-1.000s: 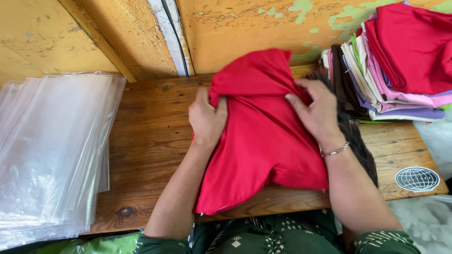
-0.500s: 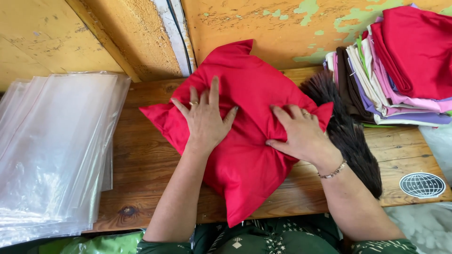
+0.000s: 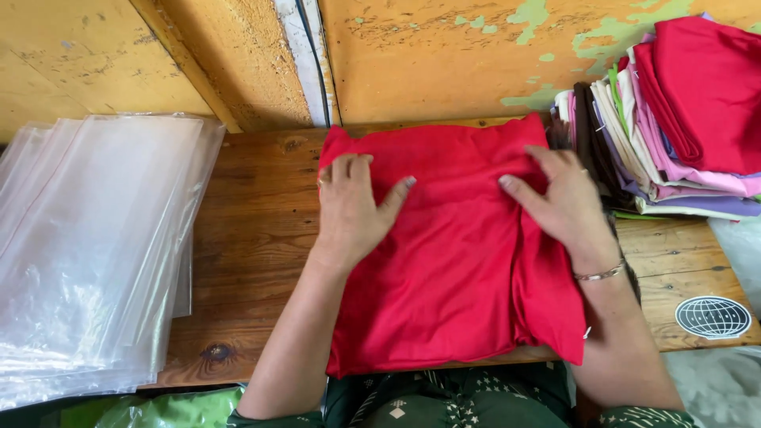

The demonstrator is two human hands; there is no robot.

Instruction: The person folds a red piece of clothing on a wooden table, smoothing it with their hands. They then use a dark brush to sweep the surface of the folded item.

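Both hands lie flat with fingers spread on a folded red garment (image 3: 452, 269) at the middle of the wooden worktop (image 3: 254, 230): left hand (image 3: 353, 206) on its left part, right hand (image 3: 559, 202) on its right. Clear plastic bags (image 3: 95, 238) lie left; folded clothes (image 3: 674, 111) are stacked far right.

Garment (image 3: 452, 261) between bags (image 3: 87, 246) and stack (image 3: 674, 119)

A soft red cloth garment (image 3: 452, 261), folded into a rough rectangle, lies flat on the wooden tabletop (image 3: 254, 230), its near edge overhanging slightly.
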